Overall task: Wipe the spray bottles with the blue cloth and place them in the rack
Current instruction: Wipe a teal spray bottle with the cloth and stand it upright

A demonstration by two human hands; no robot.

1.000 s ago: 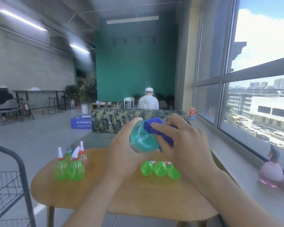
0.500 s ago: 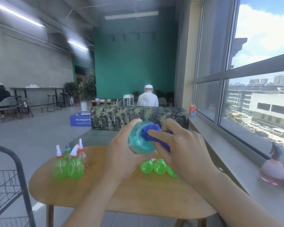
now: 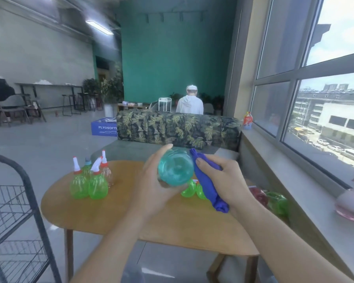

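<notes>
Wooden oval surface, smooth top, beside window. Wire rack at left, dark metal mesh. Left hand, grip wrapped round teal bottle, held above surface w/ rounded base toward camera. Right hand, grip closed on bunched blue cloth, beside bottle. Risk: slick clear plastic could slip during wiping; green bottles may topple if knocked.

the only readable text is "plyosofte" in white capital letters on the side of a blue cardboard box standing on the floor; its end is hidden behind the leaf-patterned sofa. white line drawings sit under the word, too small to make out.
</notes>
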